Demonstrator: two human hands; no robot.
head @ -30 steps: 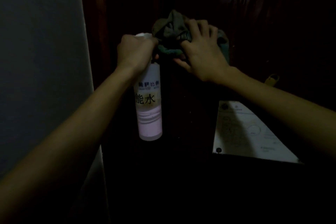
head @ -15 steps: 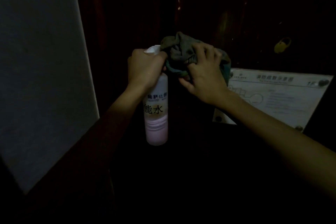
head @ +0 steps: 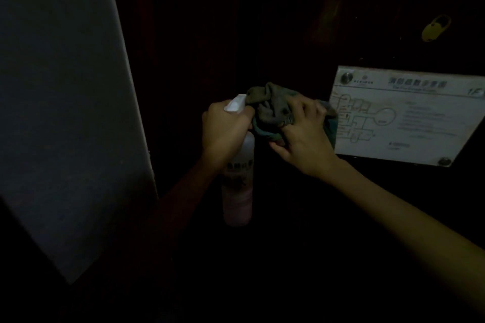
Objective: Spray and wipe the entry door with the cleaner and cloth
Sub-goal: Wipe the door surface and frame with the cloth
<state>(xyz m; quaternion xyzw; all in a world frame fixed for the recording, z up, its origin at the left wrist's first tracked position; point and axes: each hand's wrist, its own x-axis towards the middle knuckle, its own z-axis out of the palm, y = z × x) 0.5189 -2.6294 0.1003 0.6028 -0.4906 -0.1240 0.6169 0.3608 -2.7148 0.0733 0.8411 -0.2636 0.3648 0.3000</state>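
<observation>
Head view: the right hand (head: 304,134), clutching the bunched cloth (head: 267,110) against the door (head: 288,21), has dropped level with the plaque (head: 409,115) (previously above it). The left hand (head: 227,130) still grips the spray bottle (head: 237,191) just left. Wiping looks to be working downward.

Pretty dim shot: the door (head: 288,21) is seen as near-black brown, the cloth (head: 270,113) as murky grey-green edged in teal, the spray bottle (head: 237,204) as pale pink, white-topped, and the plaque (head: 420,134) as white with a line-drawn diagram.
</observation>
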